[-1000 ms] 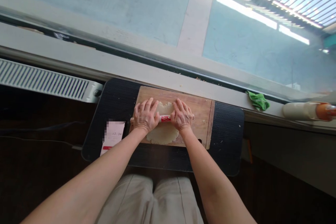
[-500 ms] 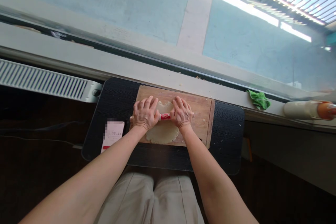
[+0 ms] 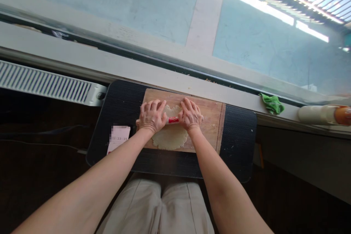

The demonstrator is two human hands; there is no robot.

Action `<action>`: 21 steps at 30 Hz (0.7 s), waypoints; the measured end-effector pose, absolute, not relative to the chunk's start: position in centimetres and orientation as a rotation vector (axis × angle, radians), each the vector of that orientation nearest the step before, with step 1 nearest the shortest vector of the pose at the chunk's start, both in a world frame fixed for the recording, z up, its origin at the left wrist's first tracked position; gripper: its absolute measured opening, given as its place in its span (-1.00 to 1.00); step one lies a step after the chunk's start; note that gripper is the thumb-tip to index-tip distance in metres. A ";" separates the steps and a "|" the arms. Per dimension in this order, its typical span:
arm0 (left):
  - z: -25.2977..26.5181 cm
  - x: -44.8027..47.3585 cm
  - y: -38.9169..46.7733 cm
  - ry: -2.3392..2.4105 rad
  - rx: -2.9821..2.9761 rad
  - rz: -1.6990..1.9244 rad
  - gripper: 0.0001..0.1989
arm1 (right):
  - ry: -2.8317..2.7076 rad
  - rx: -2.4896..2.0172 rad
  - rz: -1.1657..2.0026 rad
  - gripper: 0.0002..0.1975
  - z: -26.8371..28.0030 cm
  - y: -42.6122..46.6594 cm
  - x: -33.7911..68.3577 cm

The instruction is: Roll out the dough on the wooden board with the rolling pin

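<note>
A rolling pin [image 3: 173, 120] with a red-and-white middle lies across a flattened sheet of pale dough [image 3: 170, 138]. My left hand [image 3: 152, 116] is closed over the left part of the pin, and my right hand [image 3: 190, 115] grips its right part. The pin's ends stick out past both hands. Ragged edges of dough show in front of the pin and behind it. Under the dough is a wooden board [image 3: 210, 129], which rests on a small black table [image 3: 238, 146].
Left of the board lies a phone [image 3: 119, 137] with a running timer. Along the window sill [image 3: 153, 73] are a green cloth [image 3: 272, 104] and a whitish bottle with an orange end [image 3: 318, 114]. A white radiator [image 3: 46, 84] stands left of the table.
Both hands stay on the rolling pin, which has barely moved over the dough. The view has shifted slightly.
</note>
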State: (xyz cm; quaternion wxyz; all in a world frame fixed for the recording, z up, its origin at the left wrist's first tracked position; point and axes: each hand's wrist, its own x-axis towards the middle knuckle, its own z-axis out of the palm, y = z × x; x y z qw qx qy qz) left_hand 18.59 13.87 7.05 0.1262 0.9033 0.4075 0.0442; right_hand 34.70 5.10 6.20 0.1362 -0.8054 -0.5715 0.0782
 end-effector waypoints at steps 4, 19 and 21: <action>6.9 18.2 12.8 1.178 2.625 0.150 -0.48 | -1.651 -2.345 0.221 -0.56 6.2 3.9 34.2; 7.1 18.4 13.2 1.175 2.617 0.129 -0.47 | -1.653 -2.354 0.246 -0.55 6.1 4.5 34.4; 7.0 18.2 12.9 1.178 2.617 0.133 -0.47 | -1.650 -2.366 0.244 -0.54 6.1 4.1 34.2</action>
